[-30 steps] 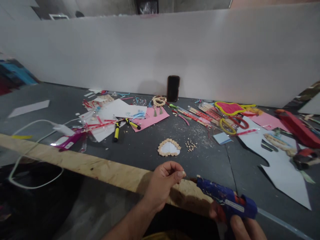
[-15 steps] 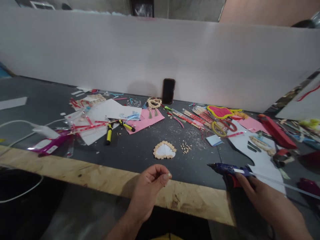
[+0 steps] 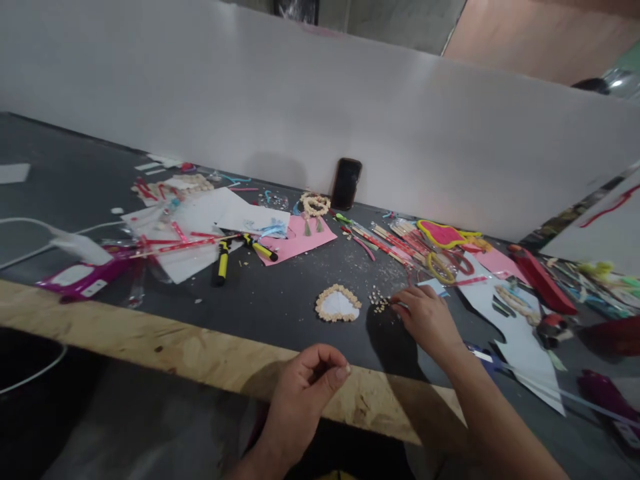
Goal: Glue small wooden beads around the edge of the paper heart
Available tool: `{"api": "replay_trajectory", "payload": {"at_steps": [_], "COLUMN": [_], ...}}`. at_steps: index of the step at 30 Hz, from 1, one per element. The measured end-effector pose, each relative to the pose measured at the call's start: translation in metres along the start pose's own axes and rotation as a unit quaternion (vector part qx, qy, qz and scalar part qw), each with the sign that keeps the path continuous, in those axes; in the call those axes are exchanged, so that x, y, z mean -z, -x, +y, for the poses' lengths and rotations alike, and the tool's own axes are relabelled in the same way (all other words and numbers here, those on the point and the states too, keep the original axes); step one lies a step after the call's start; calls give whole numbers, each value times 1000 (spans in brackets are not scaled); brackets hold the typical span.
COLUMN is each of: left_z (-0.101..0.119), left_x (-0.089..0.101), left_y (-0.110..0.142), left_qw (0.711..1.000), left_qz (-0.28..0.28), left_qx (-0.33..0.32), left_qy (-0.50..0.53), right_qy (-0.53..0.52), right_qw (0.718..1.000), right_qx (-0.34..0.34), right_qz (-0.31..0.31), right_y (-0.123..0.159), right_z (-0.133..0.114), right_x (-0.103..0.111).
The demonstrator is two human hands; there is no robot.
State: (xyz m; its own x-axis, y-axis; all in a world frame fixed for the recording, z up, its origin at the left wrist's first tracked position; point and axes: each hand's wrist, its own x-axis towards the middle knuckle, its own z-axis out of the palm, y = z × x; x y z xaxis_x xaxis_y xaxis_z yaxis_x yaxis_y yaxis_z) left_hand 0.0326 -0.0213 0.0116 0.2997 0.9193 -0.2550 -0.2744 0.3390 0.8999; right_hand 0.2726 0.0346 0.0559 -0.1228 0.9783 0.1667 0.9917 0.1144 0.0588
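The gun (image 3: pixel 484 357) now lies right of the bordered paper (image 3: pixel 338 305), no longer in our right hand (image 3: pixel 425 313), seemingly freeing it for the bits (image 3: pixel 379 302) beside the paper; its grip we cannot tell. Nearer us than the paper, our left hand (image 3: pixel 307 393) pinches a pale speck (image 3: pixel 348 369)

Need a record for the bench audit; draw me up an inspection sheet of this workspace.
Surface: dark table, pale wooden edge; pale specks scattered.
Job's things: beige-rimmed paper; loose bits to its right; glue gun partly hidden.
Clutter: papers, pink card, sticks, yellow-black tool.
Grips: left grip seemingly pinching a pale bit; right grip at the loose bits, hold unclear.
Cables: white cable at left, running off-frame.
Surroundings: white panel behind; phone leaning against it.
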Motion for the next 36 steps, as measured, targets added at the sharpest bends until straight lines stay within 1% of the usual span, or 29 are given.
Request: {"api": "replay_trajectory", "payload": {"at_steps": [5, 9, 12, 14, 15, 16, 18, 21, 24, 27, 31, 36], "left_z": [3, 3, 4, 6, 7, 7, 8, 8, 7, 7, 7, 6], "left_x": [9, 8, 3, -2, -5, -8, -14, -23, -30, -36, -43, -49], "left_y": [2, -1, -5, -6, -6, -5, -4, -1, 2, 5, 8, 11], "left_qw": [1000, 1000, 1000, 1000, 1000, 1000, 1000, 999, 998, 997, 995, 994], "left_qz": [-1, -2, -4, -3, -4, -6, -14, -24, -28, -21, -26, -35], "left_qx": [-2, -5, -5, -8, -10, -11, -15, -22, -30, -41, -59, -65], "left_qy": [-4, -11, -7, -9, -12, -13, -13, -23, -42, -57, -75, -85], "right_qy": [14, -3, -40, -98, -190, -273, -388, -475, -517, -534, -542, -556], "right_qw": [1000, 1000, 999, 994, 978, 956, 913, 868, 836, 821, 815, 801], "right_qx": [-13, -20, -10, -8, -24, -45, -73, -101, -132, -147, -149, -160], "right_qz": [-10, -6, 12, 40, 81, 97, 99, 101, 128, 140, 141, 154], "right_y": [-9, -12, -4, 12, 23, 35, 57, 80, 88, 91, 96, 102], "right_z": [-5, -3, -8, -17, -24, -33, -52, -77, -89, -89, -85, -84], "right_x": [-9, -10, 0, 12, 18, 24, 32, 33, 28, 24, 22, 19]}}
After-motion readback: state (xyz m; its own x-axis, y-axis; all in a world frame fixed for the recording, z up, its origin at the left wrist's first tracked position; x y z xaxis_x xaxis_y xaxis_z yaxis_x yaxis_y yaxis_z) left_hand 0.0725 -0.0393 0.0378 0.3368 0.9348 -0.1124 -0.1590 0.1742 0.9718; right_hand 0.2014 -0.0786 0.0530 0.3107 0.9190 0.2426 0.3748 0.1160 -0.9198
